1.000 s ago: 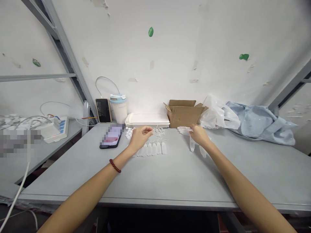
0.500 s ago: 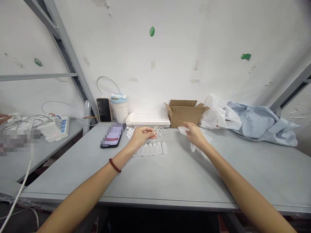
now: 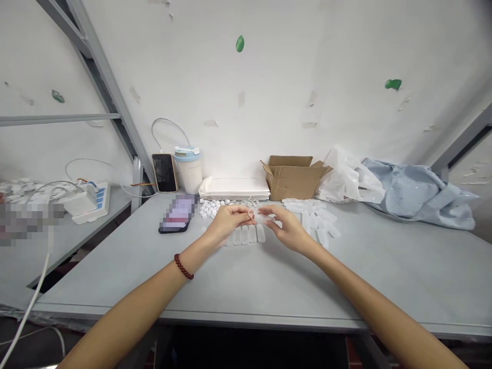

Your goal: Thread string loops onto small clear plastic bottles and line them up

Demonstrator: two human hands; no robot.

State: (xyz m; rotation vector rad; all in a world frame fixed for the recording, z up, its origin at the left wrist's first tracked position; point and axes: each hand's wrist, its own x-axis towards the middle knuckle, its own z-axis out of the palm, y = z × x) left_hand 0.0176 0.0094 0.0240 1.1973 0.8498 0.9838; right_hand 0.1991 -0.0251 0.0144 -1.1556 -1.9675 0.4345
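Right hand (image 3: pixel 287 228) has brought a translucent piece (image 3: pixel 263 218) beside left hand (image 3: pixel 226 223).

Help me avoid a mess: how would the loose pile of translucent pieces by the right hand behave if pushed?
The translucent pieces would probably slide and scatter, since they lie loose and overlapping. They look light, being small and thin beside the right hand. Rolling seems unlikely, as they mostly lie flat.
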